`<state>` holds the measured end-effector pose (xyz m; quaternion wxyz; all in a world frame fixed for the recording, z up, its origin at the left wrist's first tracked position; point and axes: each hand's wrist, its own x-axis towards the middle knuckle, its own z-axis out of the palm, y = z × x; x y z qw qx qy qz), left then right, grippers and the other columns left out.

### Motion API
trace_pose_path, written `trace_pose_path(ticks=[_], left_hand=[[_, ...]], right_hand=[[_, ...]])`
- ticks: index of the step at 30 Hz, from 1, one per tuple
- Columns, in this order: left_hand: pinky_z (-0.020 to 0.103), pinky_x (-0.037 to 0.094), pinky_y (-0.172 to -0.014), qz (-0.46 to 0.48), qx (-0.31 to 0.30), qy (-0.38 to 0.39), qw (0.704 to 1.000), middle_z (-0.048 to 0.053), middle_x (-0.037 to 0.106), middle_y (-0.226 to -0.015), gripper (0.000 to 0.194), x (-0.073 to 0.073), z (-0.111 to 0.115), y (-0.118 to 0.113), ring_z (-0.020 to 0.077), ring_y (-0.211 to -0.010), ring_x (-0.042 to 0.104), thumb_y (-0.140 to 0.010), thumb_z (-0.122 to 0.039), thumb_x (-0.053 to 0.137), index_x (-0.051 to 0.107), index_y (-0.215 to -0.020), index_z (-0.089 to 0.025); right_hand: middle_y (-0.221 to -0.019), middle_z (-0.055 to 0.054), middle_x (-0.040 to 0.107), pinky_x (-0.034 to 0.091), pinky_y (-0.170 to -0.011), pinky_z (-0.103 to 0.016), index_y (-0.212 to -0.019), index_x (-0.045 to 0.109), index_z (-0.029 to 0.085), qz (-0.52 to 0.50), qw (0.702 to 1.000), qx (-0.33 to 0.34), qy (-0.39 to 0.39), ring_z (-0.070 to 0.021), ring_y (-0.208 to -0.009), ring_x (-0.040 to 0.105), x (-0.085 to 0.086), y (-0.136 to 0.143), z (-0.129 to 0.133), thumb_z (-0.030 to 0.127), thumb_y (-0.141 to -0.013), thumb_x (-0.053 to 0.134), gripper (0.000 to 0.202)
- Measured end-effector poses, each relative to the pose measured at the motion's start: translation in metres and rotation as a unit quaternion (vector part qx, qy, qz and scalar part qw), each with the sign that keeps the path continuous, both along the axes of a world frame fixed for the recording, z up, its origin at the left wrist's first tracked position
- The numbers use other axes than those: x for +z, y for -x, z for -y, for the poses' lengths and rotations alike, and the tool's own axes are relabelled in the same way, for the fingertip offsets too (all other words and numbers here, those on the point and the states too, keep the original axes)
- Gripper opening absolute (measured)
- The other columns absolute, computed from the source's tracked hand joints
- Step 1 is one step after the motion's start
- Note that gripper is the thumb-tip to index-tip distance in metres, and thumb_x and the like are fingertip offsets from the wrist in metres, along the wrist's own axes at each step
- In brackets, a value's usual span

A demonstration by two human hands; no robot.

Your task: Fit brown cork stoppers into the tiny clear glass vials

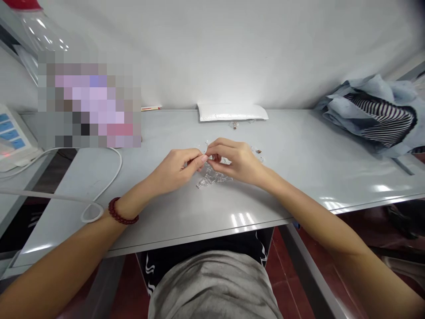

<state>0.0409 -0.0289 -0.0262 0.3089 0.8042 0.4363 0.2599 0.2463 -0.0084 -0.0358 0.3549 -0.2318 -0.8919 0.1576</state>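
Note:
My left hand (177, 170) and my right hand (237, 161) meet over the table, fingertips pinched together. Whatever lies between them is too small and too covered to make out. Below the fingers, several small clear pieces that look like tiny glass bottles (214, 178) lie in a loose pile, partly hidden by my right hand. Beyond that hand sits a small brown piece, like a cork (258, 151), among more clear bits. Farther back, another brown-and-clear piece (235, 126) rests near a white padded packet (232, 113).
A grey tabletop (149, 226) runs up to a pale wall. White cable (116, 170) loops beside my left forearm, near a power strip (11, 139). Bundled blue fabric with a striped lining (381, 117) lies at right. A slim stick-like item (151, 108) lies beside a pixelated area.

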Motion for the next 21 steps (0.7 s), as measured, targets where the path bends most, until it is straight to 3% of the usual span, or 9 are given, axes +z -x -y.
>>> trace_pose_path(ticks=[4, 7, 10, 13, 17, 21], left_hand=[[0.027, 0.038, -0.057, -0.012, -0.003, -0.001, 1.000, -0.002, 0.055, -0.062, 0.036, 0.002, -0.003, 0.007, 0.0121, -0.057, 0.049, -0.095, -0.035, 0.043, 0.054, -0.066, -0.018], [0.029, 0.040, -0.063, -0.064, -0.012, -0.067, 0.996, 0.000, 0.061, -0.067, 0.024, 0.002, -0.008, 0.015, 0.0159, -0.067, 0.055, -0.087, -0.029, 0.050, 0.055, -0.066, -0.019], [0.031, 0.040, -0.066, -0.132, -0.024, -0.108, 0.985, 0.002, 0.063, -0.070, 0.014, 0.000, -0.013, 0.022, 0.0208, -0.077, 0.057, -0.078, -0.025, 0.052, 0.054, -0.065, -0.020], [0.034, 0.040, -0.065, -0.183, 0.001, -0.104, 0.978, 0.004, 0.064, -0.075, 0.008, -0.003, -0.016, 0.026, 0.0247, -0.082, 0.057, -0.072, -0.027, 0.051, 0.054, -0.067, -0.021], [0.038, 0.043, -0.070, -0.186, 0.025, -0.105, 0.976, 0.006, 0.065, -0.080, 0.011, -0.004, -0.019, 0.028, 0.0275, -0.089, 0.058, -0.072, -0.032, 0.051, 0.055, -0.074, -0.022], [0.039, 0.045, -0.071, -0.198, 0.030, -0.114, 0.973, 0.007, 0.065, -0.082, 0.015, -0.005, -0.020, 0.028, 0.0288, -0.091, 0.058, -0.075, -0.034, 0.049, 0.057, -0.078, -0.021]], right_hand=[[-0.086, -0.006, 0.065, 0.048, -0.065, -0.029, -0.088, 0.066, 0.015, 0.070, 0.997, -0.017, 0.039, -0.0138, -0.070, 0.057, 0.008, -0.019, -0.013, 0.018, -0.091, 0.056, 0.010], [-0.088, -0.007, 0.067, 0.047, -0.068, -0.031, -0.086, 0.069, 0.016, 0.125, 0.987, -0.039, 0.091, -0.0170, -0.077, 0.059, 0.013, -0.036, -0.029, 0.027, -0.089, 0.063, 0.013], [-0.097, -0.008, 0.068, 0.047, -0.071, -0.034, -0.094, 0.070, 0.018, 0.093, 0.983, -0.125, 0.099, -0.0199, -0.085, 0.060, 0.009, -0.049, -0.049, 0.033, -0.088, 0.063, 0.018], [-0.109, -0.010, 0.067, 0.047, -0.082, -0.040, -0.104, 0.068, 0.018, 0.069, 0.971, -0.222, 0.061, -0.0231, -0.097, 0.060, -0.007, -0.059, -0.075, 0.019, -0.088, 0.056, 0.020], [-0.113, -0.013, 0.066, 0.048, -0.088, -0.042, -0.104, 0.068, 0.015, 0.105, 0.962, -0.241, 0.076, -0.0232, -0.099, 0.060, -0.028, -0.069, -0.101, 0.003, -0.080, 0.046, 0.035], [-0.102, -0.011, 0.067, 0.049, -0.078, -0.037, -0.092, 0.068, 0.014, 0.129, 0.951, -0.263, 0.100, -0.0196, -0.084, 0.060, -0.032, -0.071, -0.105, 0.001, -0.077, 0.045, 0.030]])
